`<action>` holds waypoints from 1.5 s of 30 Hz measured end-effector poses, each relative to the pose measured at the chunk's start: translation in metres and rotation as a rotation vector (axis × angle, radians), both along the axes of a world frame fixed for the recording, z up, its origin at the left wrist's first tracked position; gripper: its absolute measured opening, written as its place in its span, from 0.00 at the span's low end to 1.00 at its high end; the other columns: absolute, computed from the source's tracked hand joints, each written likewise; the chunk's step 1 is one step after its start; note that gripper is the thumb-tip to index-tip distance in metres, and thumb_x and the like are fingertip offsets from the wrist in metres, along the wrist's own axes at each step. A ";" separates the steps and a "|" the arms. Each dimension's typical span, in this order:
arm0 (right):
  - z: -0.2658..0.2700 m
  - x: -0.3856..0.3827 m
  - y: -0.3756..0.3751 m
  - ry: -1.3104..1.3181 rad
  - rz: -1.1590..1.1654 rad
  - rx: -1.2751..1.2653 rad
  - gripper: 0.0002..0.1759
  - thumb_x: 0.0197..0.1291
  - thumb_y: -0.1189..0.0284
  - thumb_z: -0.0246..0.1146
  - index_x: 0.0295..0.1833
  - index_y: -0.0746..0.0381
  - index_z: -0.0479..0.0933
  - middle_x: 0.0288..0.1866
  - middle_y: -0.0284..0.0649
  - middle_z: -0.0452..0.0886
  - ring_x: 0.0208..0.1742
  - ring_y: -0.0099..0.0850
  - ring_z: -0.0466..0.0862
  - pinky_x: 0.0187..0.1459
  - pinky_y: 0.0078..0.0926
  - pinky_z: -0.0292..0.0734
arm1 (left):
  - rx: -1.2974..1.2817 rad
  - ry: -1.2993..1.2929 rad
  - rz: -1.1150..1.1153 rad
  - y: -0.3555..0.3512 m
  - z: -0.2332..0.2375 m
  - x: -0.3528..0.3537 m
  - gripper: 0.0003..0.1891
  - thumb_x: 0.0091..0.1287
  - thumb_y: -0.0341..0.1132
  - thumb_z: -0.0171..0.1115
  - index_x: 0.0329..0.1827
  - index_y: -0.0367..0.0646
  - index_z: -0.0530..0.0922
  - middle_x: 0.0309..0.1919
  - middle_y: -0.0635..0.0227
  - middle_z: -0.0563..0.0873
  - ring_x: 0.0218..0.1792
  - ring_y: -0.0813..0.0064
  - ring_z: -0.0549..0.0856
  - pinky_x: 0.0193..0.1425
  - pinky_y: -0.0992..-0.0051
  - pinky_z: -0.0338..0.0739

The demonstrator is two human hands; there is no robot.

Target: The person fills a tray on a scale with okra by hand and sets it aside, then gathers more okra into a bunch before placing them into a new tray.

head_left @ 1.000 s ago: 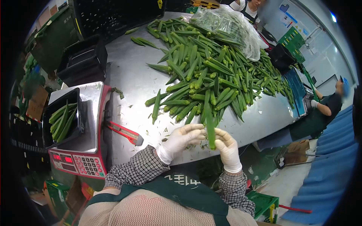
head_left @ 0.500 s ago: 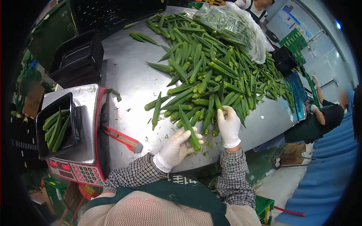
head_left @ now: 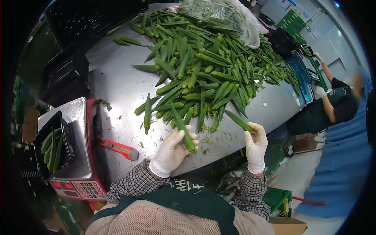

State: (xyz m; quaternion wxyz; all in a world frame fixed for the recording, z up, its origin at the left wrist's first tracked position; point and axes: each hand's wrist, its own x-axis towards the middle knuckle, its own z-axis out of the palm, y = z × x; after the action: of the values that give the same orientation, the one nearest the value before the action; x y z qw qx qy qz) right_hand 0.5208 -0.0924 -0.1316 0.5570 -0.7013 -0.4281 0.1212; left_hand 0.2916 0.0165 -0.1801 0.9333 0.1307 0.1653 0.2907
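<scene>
White gloves cover both of my hands. My left hand (head_left: 170, 150) is closed around an okra pod (head_left: 183, 131), whose tip points up toward the pile. Farther right, my right hand (head_left: 255, 147) pinches another okra pod (head_left: 237, 120) by its stem end, with the tip pointing up and left. Beyond both hands spreads a large heap of green okra (head_left: 196, 74) on the metal table (head_left: 117, 90). To the left, a black tray (head_left: 64, 147) with several okra pods sits on a red-sided digital scale (head_left: 88, 145).
A red utility knife (head_left: 119, 149) lies beside the scale. Empty black trays (head_left: 66, 74) are stacked at the left. A clear plastic bag (head_left: 227, 19) rests on the far side of the heap. At the right, a co-worker (head_left: 333, 102) holds a small tray.
My right hand has drawn an okra pod out of the heap, moving right and toward me. My left hand keeps its pod. The view has shifted slightly.
</scene>
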 end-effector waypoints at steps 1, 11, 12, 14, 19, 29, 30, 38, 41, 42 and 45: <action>0.004 -0.001 -0.003 0.019 0.005 -0.007 0.15 0.50 0.87 0.59 0.46 0.65 0.75 0.39 0.34 0.74 0.36 0.22 0.74 0.42 0.19 0.71 | 0.001 -0.002 0.006 0.001 0.000 0.000 0.17 0.69 0.40 0.52 0.57 0.42 0.68 0.43 0.61 0.80 0.45 0.67 0.80 0.52 0.62 0.76; 0.040 0.039 -0.028 -0.187 0.156 -0.433 0.12 0.52 0.79 0.62 0.44 0.67 0.77 0.43 0.39 0.77 0.37 0.24 0.77 0.41 0.19 0.72 | -0.012 0.022 0.012 -0.002 0.000 0.000 0.12 0.68 0.32 0.54 0.52 0.40 0.74 0.39 0.63 0.83 0.37 0.71 0.83 0.43 0.70 0.81; 0.031 0.041 -0.012 -0.108 0.148 -0.406 0.11 0.55 0.77 0.61 0.44 0.67 0.77 0.39 0.38 0.78 0.35 0.23 0.76 0.40 0.18 0.72 | -0.018 0.008 0.006 -0.002 -0.001 0.000 0.11 0.68 0.32 0.54 0.52 0.40 0.74 0.39 0.63 0.83 0.37 0.71 0.83 0.43 0.70 0.81; 0.008 0.043 0.031 -0.003 0.115 -0.379 0.10 0.59 0.71 0.61 0.41 0.69 0.77 0.32 0.36 0.79 0.30 0.21 0.76 0.36 0.17 0.71 | -0.025 -0.016 -0.002 0.000 -0.004 -0.002 0.10 0.68 0.31 0.54 0.50 0.40 0.75 0.38 0.64 0.83 0.37 0.72 0.83 0.42 0.71 0.81; -0.039 0.060 0.122 0.231 0.003 -0.475 0.20 0.61 0.58 0.59 0.28 0.65 0.75 0.21 0.34 0.77 0.17 0.19 0.72 0.19 0.16 0.64 | -0.061 0.001 0.014 0.006 -0.004 -0.005 0.12 0.67 0.33 0.57 0.50 0.38 0.73 0.35 0.63 0.83 0.35 0.71 0.83 0.41 0.72 0.80; 0.053 0.079 -0.016 0.203 0.207 -0.675 0.09 0.56 0.72 0.61 0.35 0.68 0.78 0.22 0.32 0.76 0.22 0.17 0.72 0.27 0.15 0.66 | -0.062 0.019 -0.018 0.000 0.001 -0.003 0.12 0.67 0.32 0.57 0.50 0.38 0.74 0.37 0.62 0.82 0.35 0.72 0.83 0.41 0.72 0.80; 0.057 0.078 -0.024 0.185 0.192 -0.819 0.09 0.55 0.73 0.62 0.36 0.69 0.78 0.23 0.33 0.77 0.22 0.17 0.72 0.28 0.15 0.68 | -0.053 0.020 -0.024 -0.001 0.002 -0.002 0.11 0.67 0.32 0.57 0.50 0.38 0.74 0.37 0.62 0.83 0.35 0.72 0.83 0.41 0.72 0.80; -0.026 0.081 0.031 -0.628 -0.135 -0.406 0.09 0.51 0.73 0.64 0.37 0.66 0.78 0.33 0.44 0.80 0.33 0.39 0.80 0.36 0.29 0.75 | -0.044 -0.002 -0.023 -0.001 -0.001 -0.001 0.11 0.66 0.32 0.57 0.49 0.39 0.74 0.36 0.63 0.83 0.35 0.72 0.83 0.41 0.72 0.80; -0.050 0.086 0.045 -0.647 -0.190 -0.416 0.07 0.49 0.75 0.63 0.35 0.65 0.78 0.33 0.45 0.79 0.35 0.43 0.80 0.38 0.33 0.75 | -0.029 -0.017 -0.014 0.002 -0.006 -0.004 0.11 0.68 0.32 0.55 0.50 0.39 0.75 0.38 0.62 0.83 0.37 0.71 0.82 0.43 0.70 0.79; -0.054 0.088 0.048 -0.617 -0.191 -0.416 0.06 0.48 0.75 0.63 0.34 0.65 0.77 0.33 0.45 0.78 0.35 0.45 0.80 0.39 0.34 0.75 | -0.026 -0.012 -0.010 0.004 -0.005 -0.005 0.11 0.68 0.32 0.55 0.50 0.40 0.75 0.38 0.62 0.83 0.37 0.71 0.82 0.43 0.71 0.78; -0.039 0.090 0.039 -0.299 -0.151 -0.207 0.07 0.54 0.73 0.64 0.36 0.66 0.78 0.27 0.32 0.76 0.26 0.25 0.74 0.30 0.22 0.70 | -0.041 -0.005 -0.007 0.003 -0.008 -0.005 0.11 0.68 0.33 0.54 0.51 0.40 0.75 0.38 0.62 0.83 0.37 0.71 0.82 0.42 0.71 0.78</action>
State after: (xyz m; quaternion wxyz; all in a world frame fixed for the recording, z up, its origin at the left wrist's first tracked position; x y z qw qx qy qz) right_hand 0.6108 -0.0530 -0.1706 0.4196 -0.7953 -0.4373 0.0170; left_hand 0.2866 0.0193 -0.1878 0.9372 0.1113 0.1685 0.2844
